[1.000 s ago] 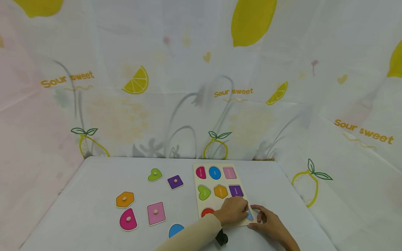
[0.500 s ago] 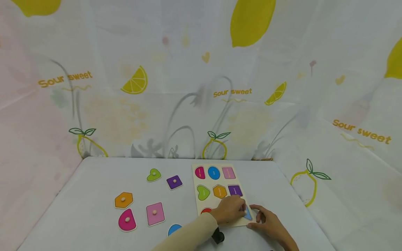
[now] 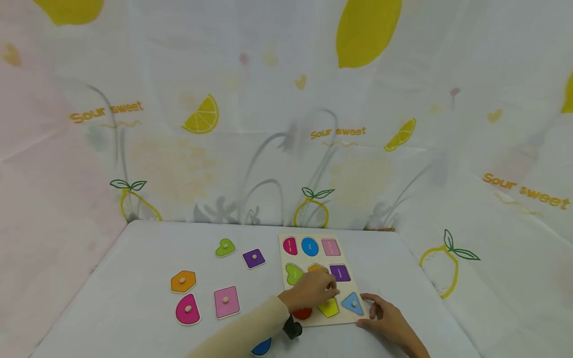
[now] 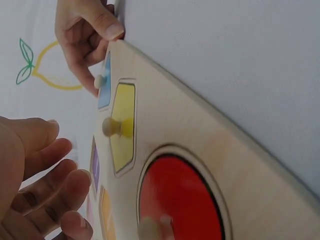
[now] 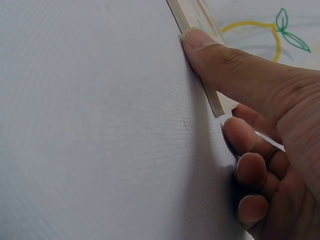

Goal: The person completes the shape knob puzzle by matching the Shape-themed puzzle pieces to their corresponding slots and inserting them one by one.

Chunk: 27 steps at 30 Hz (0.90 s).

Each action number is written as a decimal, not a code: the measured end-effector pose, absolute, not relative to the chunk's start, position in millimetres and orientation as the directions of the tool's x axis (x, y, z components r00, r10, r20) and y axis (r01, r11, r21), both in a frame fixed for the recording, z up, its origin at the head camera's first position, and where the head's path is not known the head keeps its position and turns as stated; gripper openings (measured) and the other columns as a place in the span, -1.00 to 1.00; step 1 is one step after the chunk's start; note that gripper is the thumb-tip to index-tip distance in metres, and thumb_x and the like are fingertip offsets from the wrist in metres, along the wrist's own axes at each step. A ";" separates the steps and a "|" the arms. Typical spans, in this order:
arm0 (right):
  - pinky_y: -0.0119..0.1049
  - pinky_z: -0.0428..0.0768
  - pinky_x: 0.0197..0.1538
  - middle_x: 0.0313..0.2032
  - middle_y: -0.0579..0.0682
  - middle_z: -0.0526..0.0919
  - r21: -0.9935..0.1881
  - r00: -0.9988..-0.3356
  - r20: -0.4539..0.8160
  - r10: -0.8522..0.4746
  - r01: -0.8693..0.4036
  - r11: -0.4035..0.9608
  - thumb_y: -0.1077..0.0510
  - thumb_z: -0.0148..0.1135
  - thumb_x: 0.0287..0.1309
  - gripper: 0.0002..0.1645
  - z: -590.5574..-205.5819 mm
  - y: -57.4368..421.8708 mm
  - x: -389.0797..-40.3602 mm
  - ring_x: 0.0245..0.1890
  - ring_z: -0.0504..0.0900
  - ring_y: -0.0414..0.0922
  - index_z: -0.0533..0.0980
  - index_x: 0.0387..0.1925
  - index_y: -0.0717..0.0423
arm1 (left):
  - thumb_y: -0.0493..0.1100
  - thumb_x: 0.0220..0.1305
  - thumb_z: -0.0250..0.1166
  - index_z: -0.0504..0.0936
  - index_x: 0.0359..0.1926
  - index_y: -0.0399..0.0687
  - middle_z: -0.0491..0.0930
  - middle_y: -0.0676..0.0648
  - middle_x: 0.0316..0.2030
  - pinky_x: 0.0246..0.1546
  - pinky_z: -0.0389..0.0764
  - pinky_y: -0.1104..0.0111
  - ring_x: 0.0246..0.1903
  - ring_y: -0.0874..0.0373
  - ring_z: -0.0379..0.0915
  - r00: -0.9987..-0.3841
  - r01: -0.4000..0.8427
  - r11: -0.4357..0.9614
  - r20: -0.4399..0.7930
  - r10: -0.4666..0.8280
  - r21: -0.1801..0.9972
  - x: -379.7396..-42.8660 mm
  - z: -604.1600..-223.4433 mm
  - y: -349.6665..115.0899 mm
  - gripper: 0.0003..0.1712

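A wooden knob puzzle board (image 3: 309, 260) lies at the right of the table. My left hand (image 3: 310, 289) hovers over its middle with loosely bent fingers, holding nothing. A light blue triangle piece (image 3: 351, 302), a yellow pentagon piece (image 4: 124, 135) and a red circle piece (image 4: 175, 192), each with a wooden knob, sit in the board's near row. The left hand partly hides the pentagon and the orange hexagon recess in the head view. My right hand (image 3: 387, 320) grips the near right corner, its thumb (image 5: 210, 55) against the near edge and a finger along the right side.
Left of the board lie a green heart (image 3: 225, 247), purple square (image 3: 253, 258), orange hexagon (image 3: 183, 281), pink rectangle (image 3: 227, 302) and magenta half-round piece (image 3: 187, 310). A blue piece (image 3: 261, 346) is partly hidden by the left sleeve (image 3: 250, 328). A lemon-print cloth stands behind.
My left hand has let go of the light blue triangle and moved left, so the triangle and its knob now show. The right hand stays at the corner. The head view has shifted slightly.
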State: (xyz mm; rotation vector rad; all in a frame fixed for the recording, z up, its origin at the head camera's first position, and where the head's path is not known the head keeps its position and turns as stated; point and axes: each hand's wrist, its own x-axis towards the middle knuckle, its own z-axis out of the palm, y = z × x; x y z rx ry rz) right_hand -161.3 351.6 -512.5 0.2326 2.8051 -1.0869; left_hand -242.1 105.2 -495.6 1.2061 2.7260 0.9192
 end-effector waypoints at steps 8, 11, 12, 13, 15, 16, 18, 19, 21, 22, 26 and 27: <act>-0.28 0.29 -0.36 -0.42 -0.04 0.43 -0.659 -0.978 -0.181 0.102 0.198 0.725 -0.03 0.72 -0.19 -0.08 -513.4 351.0 -160.1 -0.38 0.36 -0.09 0.55 0.25 0.13 | -0.01 0.41 0.36 0.74 -0.19 0.05 0.55 0.20 -0.37 -0.35 0.49 0.56 -0.34 0.37 0.43 -0.727 0.651 0.532 0.242 0.642 0.542 -243.6 -489.5 60.3 -0.85; -0.29 0.29 -0.36 -0.42 -0.05 0.43 -0.653 -0.981 -0.169 0.096 0.184 0.735 -0.03 0.72 -0.18 -0.08 -512.7 351.9 -160.2 -0.38 0.36 -0.10 0.54 0.25 0.12 | -0.02 0.40 0.37 0.74 -0.19 0.04 0.54 0.21 -0.40 -0.33 0.50 0.53 -0.35 0.33 0.44 -0.753 0.621 0.544 0.235 0.615 0.564 -243.8 -486.7 39.4 -0.86; -0.30 0.29 -0.36 -0.42 -0.06 0.43 -0.651 -0.982 -0.163 0.093 0.178 0.738 -0.02 0.72 -0.18 -0.09 -512.0 352.0 -160.3 -0.38 0.36 -0.10 0.54 0.25 0.12 | -0.03 0.40 0.37 0.74 -0.19 0.03 0.54 0.20 -0.40 -0.32 0.50 0.51 -0.35 0.31 0.46 -0.757 0.617 0.544 0.239 0.609 0.569 -244.1 -485.4 31.9 -0.86; -0.30 0.29 -0.36 -0.42 -0.06 0.43 -0.650 -0.983 -0.158 0.091 0.173 0.740 -0.02 0.71 -0.17 -0.09 -511.5 352.3 -160.5 -0.38 0.36 -0.10 0.54 0.25 0.12 | -0.05 0.41 0.36 0.74 -0.19 0.03 0.55 0.20 -0.41 -0.33 0.51 0.51 -0.35 0.30 0.47 -0.761 0.614 0.545 0.244 0.601 0.572 -244.8 -485.0 24.6 -0.87; -0.30 0.29 -0.36 -0.42 -0.05 0.43 -0.653 -0.984 -0.155 0.087 0.168 0.739 -0.03 0.71 -0.17 -0.09 -509.7 352.2 -160.6 -0.38 0.36 -0.10 0.54 0.26 0.13 | -0.07 0.41 0.36 0.73 -0.20 0.02 0.56 0.19 -0.40 -0.34 0.52 0.50 -0.36 0.29 0.47 -0.771 0.606 0.548 0.257 0.582 0.577 -246.9 -484.4 9.7 -0.88; -0.29 0.30 -0.35 -0.42 -0.05 0.43 -0.655 -0.984 -0.156 0.086 0.168 0.737 -0.04 0.71 -0.17 -0.08 -508.9 352.1 -160.5 -0.38 0.36 -0.10 0.54 0.26 0.13 | -0.08 0.42 0.35 0.73 -0.20 0.01 0.57 0.18 -0.39 -0.35 0.52 0.49 -0.36 0.29 0.47 -0.775 0.603 0.547 0.264 0.575 0.581 -247.8 -483.7 2.0 -0.89; -0.29 0.30 -0.35 -0.42 -0.05 0.43 -0.656 -0.983 -0.161 0.087 0.173 0.734 -0.06 0.71 -0.18 -0.07 -507.6 352.1 -159.7 -0.37 0.36 -0.09 0.54 0.26 0.14 | -0.09 0.42 0.34 0.73 -0.19 0.01 0.57 0.17 -0.38 -0.36 0.53 0.47 -0.36 0.29 0.46 -0.785 0.595 0.553 0.275 0.555 0.583 -251.0 -483.3 -12.2 -0.90; -0.29 0.30 -0.35 -0.42 -0.05 0.43 -0.655 -0.982 -0.165 0.089 0.177 0.735 -0.06 0.71 -0.18 -0.07 -507.4 352.3 -159.3 -0.37 0.36 -0.10 0.54 0.26 0.14 | -0.09 0.43 0.34 0.73 -0.19 0.01 0.57 0.17 -0.38 -0.37 0.53 0.47 -0.37 0.31 0.45 -0.790 0.592 0.557 0.281 0.546 0.582 -253.2 -483.9 -18.7 -0.90; -0.28 0.30 -0.35 -0.42 -0.04 0.43 -0.651 -0.980 -0.173 0.097 0.188 0.735 -0.06 0.71 -0.18 -0.06 -507.1 352.7 -158.2 -0.37 0.36 -0.10 0.53 0.26 0.13 | -0.09 0.43 0.34 0.73 -0.16 0.00 0.58 0.17 -0.37 -0.37 0.53 0.45 -0.37 0.30 0.44 -0.800 0.583 0.568 0.289 0.527 0.581 -257.9 -484.6 -31.3 -0.89; -0.29 0.29 -0.35 -0.42 -0.05 0.43 -0.648 -0.979 -0.175 0.100 0.191 0.737 -0.06 0.71 -0.18 -0.07 -507.3 353.0 -157.8 -0.37 0.36 -0.10 0.53 0.26 0.13 | -0.09 0.43 0.34 0.73 -0.15 0.00 0.58 0.17 -0.37 -0.37 0.54 0.44 -0.37 0.30 0.43 -0.804 0.579 0.574 0.292 0.517 0.579 -260.4 -485.0 -37.3 -0.89; -0.28 0.29 -0.35 -0.41 -0.05 0.43 -0.656 -0.980 -0.178 0.091 0.187 0.732 -0.07 0.71 -0.17 -0.06 -508.7 352.8 -158.6 -0.37 0.35 -0.10 0.53 0.27 0.13 | -0.10 0.42 0.35 0.74 -0.15 0.01 0.58 0.19 -0.37 -0.34 0.55 0.41 -0.37 0.28 0.44 -0.823 0.559 0.597 0.301 0.481 0.575 -268.4 -486.0 -61.8 -0.90; -0.28 0.29 -0.34 -0.41 -0.04 0.43 -0.659 -0.980 -0.178 0.086 0.183 0.729 -0.07 0.71 -0.17 -0.05 -509.1 352.4 -159.2 -0.37 0.35 -0.10 0.52 0.27 0.13 | -0.10 0.42 0.35 0.73 -0.16 0.02 0.58 0.20 -0.37 -0.33 0.55 0.42 -0.37 0.29 0.43 -0.825 0.558 0.606 0.302 0.477 0.567 -269.8 -486.3 -68.3 -0.91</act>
